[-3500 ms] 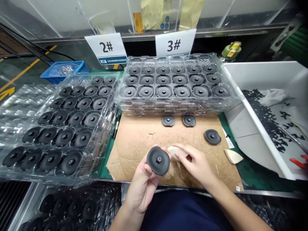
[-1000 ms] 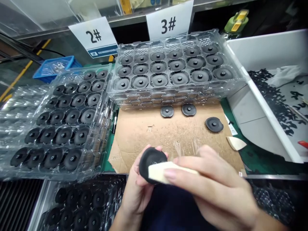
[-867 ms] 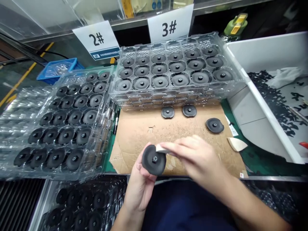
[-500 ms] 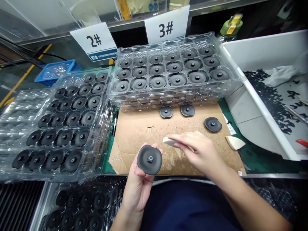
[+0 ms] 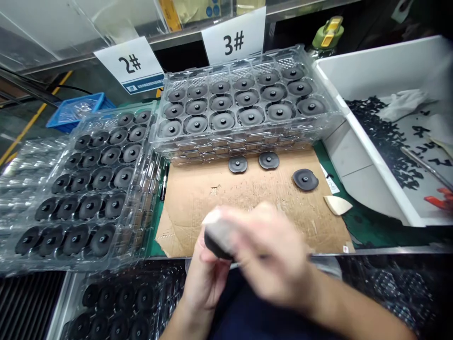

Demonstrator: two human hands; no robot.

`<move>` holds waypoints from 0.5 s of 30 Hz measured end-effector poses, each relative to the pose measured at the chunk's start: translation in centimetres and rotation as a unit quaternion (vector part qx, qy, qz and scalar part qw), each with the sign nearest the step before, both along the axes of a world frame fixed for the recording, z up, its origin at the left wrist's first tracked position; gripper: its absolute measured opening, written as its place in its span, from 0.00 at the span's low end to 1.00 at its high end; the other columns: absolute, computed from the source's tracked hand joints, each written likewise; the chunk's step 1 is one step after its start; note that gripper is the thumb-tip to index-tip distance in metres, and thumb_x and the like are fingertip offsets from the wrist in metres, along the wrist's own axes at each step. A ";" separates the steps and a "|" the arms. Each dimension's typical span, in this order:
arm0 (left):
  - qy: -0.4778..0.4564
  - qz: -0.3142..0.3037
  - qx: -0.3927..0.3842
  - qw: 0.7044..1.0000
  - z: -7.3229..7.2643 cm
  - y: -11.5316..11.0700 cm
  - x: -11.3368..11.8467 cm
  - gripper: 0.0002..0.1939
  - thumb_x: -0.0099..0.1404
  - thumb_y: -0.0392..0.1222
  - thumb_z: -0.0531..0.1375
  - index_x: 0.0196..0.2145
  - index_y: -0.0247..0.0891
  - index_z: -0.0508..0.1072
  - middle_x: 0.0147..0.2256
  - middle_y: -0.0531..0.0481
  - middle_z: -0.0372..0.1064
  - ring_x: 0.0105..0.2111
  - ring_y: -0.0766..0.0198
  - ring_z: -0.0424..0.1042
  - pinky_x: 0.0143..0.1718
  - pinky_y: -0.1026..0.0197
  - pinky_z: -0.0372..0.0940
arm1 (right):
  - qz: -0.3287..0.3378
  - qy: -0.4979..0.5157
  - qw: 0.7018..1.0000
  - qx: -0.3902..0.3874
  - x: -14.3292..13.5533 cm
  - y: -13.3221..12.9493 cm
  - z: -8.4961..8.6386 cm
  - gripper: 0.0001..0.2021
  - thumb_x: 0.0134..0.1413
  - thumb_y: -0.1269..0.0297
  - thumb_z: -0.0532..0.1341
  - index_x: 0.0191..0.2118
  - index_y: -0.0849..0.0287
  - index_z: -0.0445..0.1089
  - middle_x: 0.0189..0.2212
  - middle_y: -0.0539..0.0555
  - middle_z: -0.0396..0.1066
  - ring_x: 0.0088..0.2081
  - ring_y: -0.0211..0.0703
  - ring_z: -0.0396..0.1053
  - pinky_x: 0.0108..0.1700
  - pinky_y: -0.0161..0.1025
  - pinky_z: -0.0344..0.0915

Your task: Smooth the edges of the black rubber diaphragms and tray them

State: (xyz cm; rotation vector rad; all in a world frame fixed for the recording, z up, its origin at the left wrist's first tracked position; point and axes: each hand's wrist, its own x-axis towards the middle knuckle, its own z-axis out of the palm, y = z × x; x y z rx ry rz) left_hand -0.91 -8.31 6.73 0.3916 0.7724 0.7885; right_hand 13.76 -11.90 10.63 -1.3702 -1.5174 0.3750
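Note:
My left hand (image 5: 205,281) grips a black rounded rubber disc (image 5: 213,246) near the front edge of the bench. Over the disc is my right hand (image 5: 272,255), smeared by motion and closed on a whitish sponge wedge (image 5: 220,230) with a grey face. The sponge covers most of the disc, and whether they touch is hard to see. On the cardboard sheet (image 5: 191,203) lie loose discs of the same kind: two near the back (image 5: 237,164) and one at the right (image 5: 305,180). A cream sponge wedge (image 5: 338,205) rests at the cardboard's right edge.
Stacked clear trays (image 5: 247,137) of discs stand behind the cardboard, with more trays (image 5: 139,189) at the left. A white bin (image 5: 375,165) on the right contains small black pieces. A green-lidded bottle (image 5: 327,35) is behind it; a blue basket (image 5: 67,123) sits back left.
My right hand has moved left and down, bringing the sponge from beside the disc to over it. The disc has tilted in my left hand. The camera view has shifted slightly.

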 end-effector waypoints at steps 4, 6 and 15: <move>0.016 0.010 0.007 1.000 -0.2 -0.1 -0.3 0.23 0.51 0.41 0.65 0.46 0.51 0.70 0.47 0.54 0.70 0.45 0.61 0.70 0.44 0.64 0.67 | 0.156 -0.028 0.984 -0.084 -1.0 0.2 1.4 0.12 0.58 0.74 0.52 0.45 0.61 0.67 0.33 0.51 0.72 0.33 0.39 0.67 0.38 0.38 0.63; 0.005 0.017 0.022 1.000 -0.2 -0.3 -0.1 0.21 0.52 0.40 0.65 0.45 0.50 0.71 0.46 0.55 0.71 0.44 0.64 0.71 0.42 0.69 0.66 | 0.115 -0.050 0.987 -0.095 -1.0 0.8 1.3 0.11 0.58 0.73 0.52 0.44 0.61 0.67 0.33 0.52 0.71 0.32 0.39 0.66 0.36 0.39 0.61; -0.031 -0.038 -0.026 0.998 0.8 0.0 -0.7 0.20 0.51 0.42 0.65 0.44 0.49 0.73 0.45 0.55 0.73 0.45 0.62 0.70 0.47 0.65 0.65 | 0.132 -0.031 0.983 -0.121 0.8 -1.2 1.5 0.11 0.58 0.75 0.52 0.46 0.61 0.66 0.31 0.51 0.69 0.31 0.37 0.63 0.36 0.36 0.59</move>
